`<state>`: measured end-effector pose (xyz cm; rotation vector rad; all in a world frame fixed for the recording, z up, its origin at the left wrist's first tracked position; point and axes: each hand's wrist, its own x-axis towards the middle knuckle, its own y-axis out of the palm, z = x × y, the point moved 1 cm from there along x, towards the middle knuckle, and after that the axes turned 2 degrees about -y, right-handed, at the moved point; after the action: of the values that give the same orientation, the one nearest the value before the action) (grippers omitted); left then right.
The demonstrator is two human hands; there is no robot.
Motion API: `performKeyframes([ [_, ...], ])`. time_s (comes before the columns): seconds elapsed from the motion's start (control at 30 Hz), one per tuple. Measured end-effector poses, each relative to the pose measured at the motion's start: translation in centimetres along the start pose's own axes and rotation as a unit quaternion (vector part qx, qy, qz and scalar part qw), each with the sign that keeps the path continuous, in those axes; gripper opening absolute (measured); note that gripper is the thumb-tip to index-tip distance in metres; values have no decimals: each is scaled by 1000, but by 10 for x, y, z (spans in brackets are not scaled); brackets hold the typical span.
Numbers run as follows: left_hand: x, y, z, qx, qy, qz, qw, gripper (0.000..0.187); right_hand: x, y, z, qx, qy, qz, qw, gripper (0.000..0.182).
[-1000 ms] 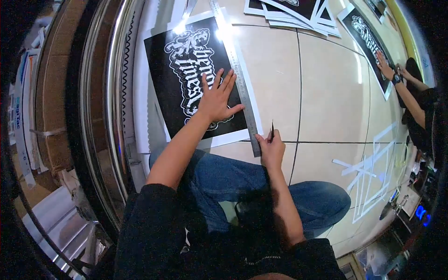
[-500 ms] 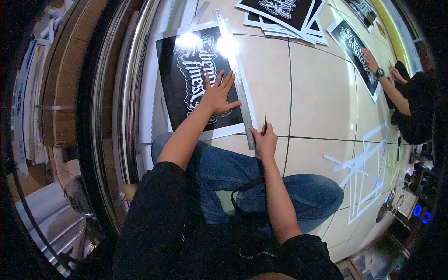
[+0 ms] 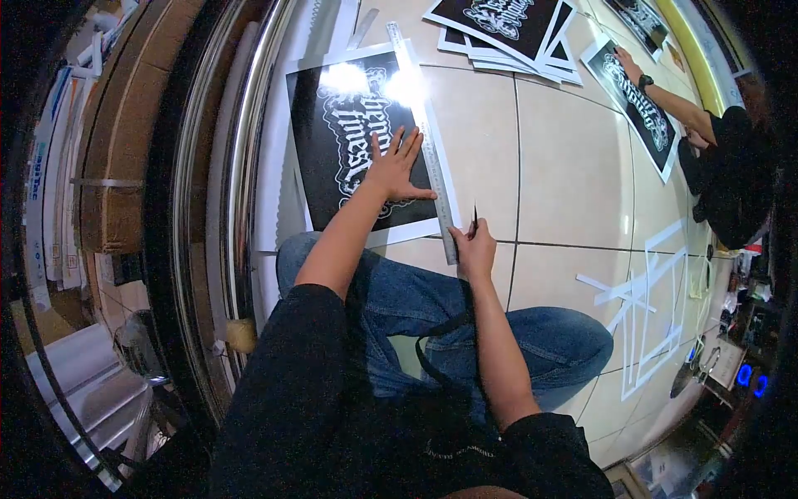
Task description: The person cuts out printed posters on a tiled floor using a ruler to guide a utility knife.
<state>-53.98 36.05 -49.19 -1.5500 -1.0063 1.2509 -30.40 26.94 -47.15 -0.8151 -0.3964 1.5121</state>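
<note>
A black print with white ornate lettering (image 3: 320,133) lies on the floor in front of my crossed legs, with a white border around it. Along its right edge runs a long steel ruler (image 3: 440,187). My left hand (image 3: 394,176) is spread flat on the print, fingers apart, with fingertips and thumb at the ruler's left edge. Beside the ruler's near end, my right hand (image 3: 476,249) grips a slim cutter knife (image 3: 475,218), its dark tip pointing away from me. Its thumb and forefinger reach the ruler's edge.
Several similar prints (image 3: 519,37) are piled ahead. On the right, a person (image 3: 727,166) rests a hand on another print (image 3: 619,96). White paper offcuts (image 3: 640,299) lie on the tiles (image 3: 573,208) at right. Metal rollers (image 3: 249,125) and cardboard boxes (image 3: 116,200) stand on my left.
The view has shifted slightly. My left hand stays flat by the ruler and my right hand stays at its near end. The other person's hand has moved farther up their print.
</note>
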Motion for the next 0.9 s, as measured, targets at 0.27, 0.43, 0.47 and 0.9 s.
performKeyframes([
  [0.27,-2,1,0,-18,1,-12,1000,141,0,2,-3,6,-14,-8,1000,45],
  [0.43,-1,1,0,-11,1,-8,1000,141,0,3,-4,-1,-6,-7,1000,44],
  [0.47,0,1,1,-11,2,-7,1000,141,0,3,-5,-1,-5,-7,1000,44],
  [0.9,1,-18,-7,-11,-5,39,999,142,-1,1,-2,-5,-5,6,1000,42],
])
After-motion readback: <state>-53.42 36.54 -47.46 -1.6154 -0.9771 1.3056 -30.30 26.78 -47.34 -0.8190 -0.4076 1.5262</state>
